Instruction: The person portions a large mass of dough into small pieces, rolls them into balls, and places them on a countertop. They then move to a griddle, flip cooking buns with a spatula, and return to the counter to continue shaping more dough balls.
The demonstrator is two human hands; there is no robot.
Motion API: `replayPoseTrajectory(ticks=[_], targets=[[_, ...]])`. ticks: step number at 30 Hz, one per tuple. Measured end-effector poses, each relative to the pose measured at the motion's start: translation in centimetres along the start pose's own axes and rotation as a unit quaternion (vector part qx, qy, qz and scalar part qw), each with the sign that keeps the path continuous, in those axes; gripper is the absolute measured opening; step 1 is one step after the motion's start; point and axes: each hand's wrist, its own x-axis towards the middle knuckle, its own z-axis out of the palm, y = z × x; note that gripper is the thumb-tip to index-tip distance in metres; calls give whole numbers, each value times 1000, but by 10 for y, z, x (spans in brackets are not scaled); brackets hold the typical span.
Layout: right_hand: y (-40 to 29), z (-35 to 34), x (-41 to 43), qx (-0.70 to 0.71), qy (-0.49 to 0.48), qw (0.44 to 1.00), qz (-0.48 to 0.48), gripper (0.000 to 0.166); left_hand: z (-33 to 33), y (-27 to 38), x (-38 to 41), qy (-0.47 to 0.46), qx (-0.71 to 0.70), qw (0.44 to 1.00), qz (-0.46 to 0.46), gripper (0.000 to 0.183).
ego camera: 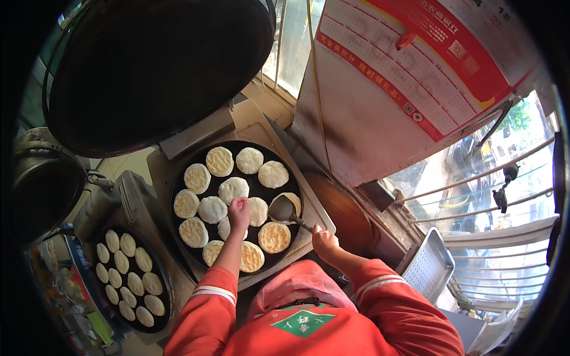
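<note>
Several round flatbreads, some pale and some with browned patches, lie in a dark round griddle pan [254, 180] before me. My right hand [325, 242] grips the handle of a metal spatula [281, 209] with a rounded blade. That blade lies over a flatbread [292, 201] at the pan's right side and covers most of it. Over the middle of the pan is my left hand [239, 211], fingertips drawn together at the lower edge of a pale flatbread [233, 190]. Whether they pinch anything is unclear. My left wrist partly hides another pale flatbread [225, 228].
A large dark griddle lid [164, 71] stands raised behind the pan. At lower left, a second griddle pan [107, 296] holds several flatbreads, with another raised lid [46, 191] nearby. A perforated metal tray [429, 264] leans by the barred window at right. A cord [318, 89] hangs beyond the pan.
</note>
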Motion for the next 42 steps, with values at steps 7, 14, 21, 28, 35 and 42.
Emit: replayPoseTrajectory(ticks=[7, 14, 21, 28, 35, 42], targets=[[-12, -74, 9, 77, -54, 994, -55, 24, 48, 61, 41, -80, 163, 967, 177, 29], [-21, -94, 60, 35, -32, 990, -136, 28, 93, 57, 62, -197, 335, 885, 255, 47], [-7, -133, 31, 91, -71, 990, -75, 36, 77, 70, 61, -103, -196, 972, -76, 63], [-6, -53, 116, -6, -51, 997, -54, 22, 41, 16, 95, 63, -125, 990, -9, 46], [-27, -96, 115, 8, -38, 998, -52, 20, 21, 19, 150, 20, 194, 976, 99, 42], [-17, -90, 126, 16, -85, 994, -65, 23, 60, 75, 175, -59, 389, 918, -45, 64]])
